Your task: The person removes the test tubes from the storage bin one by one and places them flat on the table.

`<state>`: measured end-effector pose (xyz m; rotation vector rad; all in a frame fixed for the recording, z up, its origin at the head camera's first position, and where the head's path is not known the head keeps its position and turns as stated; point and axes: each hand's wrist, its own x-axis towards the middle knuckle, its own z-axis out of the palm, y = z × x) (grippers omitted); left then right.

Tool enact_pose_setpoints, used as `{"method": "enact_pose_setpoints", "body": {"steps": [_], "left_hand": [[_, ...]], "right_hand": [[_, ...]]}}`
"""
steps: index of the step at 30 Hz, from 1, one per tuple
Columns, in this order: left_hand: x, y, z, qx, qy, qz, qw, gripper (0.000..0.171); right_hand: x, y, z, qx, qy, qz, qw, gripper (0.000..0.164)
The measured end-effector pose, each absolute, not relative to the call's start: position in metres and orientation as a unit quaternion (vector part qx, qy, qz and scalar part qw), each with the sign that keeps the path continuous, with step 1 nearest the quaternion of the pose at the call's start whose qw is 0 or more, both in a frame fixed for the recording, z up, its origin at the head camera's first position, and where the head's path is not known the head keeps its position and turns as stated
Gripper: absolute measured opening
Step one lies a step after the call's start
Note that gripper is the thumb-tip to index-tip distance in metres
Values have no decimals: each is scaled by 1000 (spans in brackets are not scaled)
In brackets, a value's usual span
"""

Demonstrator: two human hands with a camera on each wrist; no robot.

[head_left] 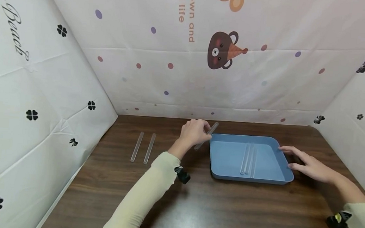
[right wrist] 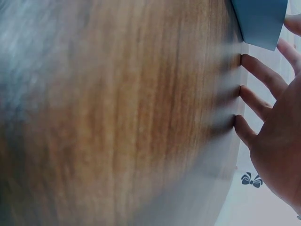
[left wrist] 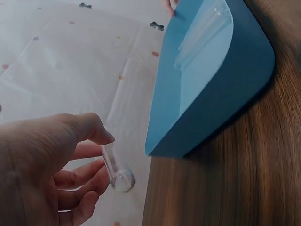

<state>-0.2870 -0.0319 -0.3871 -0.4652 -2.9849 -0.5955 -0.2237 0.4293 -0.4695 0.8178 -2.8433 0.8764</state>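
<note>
My left hand [head_left: 195,133] pinches a clear test tube [head_left: 213,128] between thumb and fingers, just off the left edge of the blue tray [head_left: 229,176]. In the left wrist view the tube [left wrist: 113,165] tilts, its rounded end toward the camera. Several clear tubes [head_left: 247,159] lie side by side in the tray. My right hand [head_left: 309,164] rests at the tray's right side, thumb and index finger touching its rim. Seen from the right wrist, the other fingertips [right wrist: 245,59] are set on the table beside the tray.
Two more clear tubes, one [head_left: 137,147] left of the other [head_left: 149,148], lie on the brown wooden table [head_left: 194,213] to the left of my left hand. Printed white sheets [head_left: 172,74] wall in the back and both sides.
</note>
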Motion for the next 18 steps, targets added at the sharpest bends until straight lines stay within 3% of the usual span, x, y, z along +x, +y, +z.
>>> {"method": "enact_pose_setpoints", "body": {"steps": [18], "left_hand": [[-284,-84,-382,-106,-968,-221,55,30]], "right_hand": [[-222,429,-467,252,-923,290,16,61]]}}
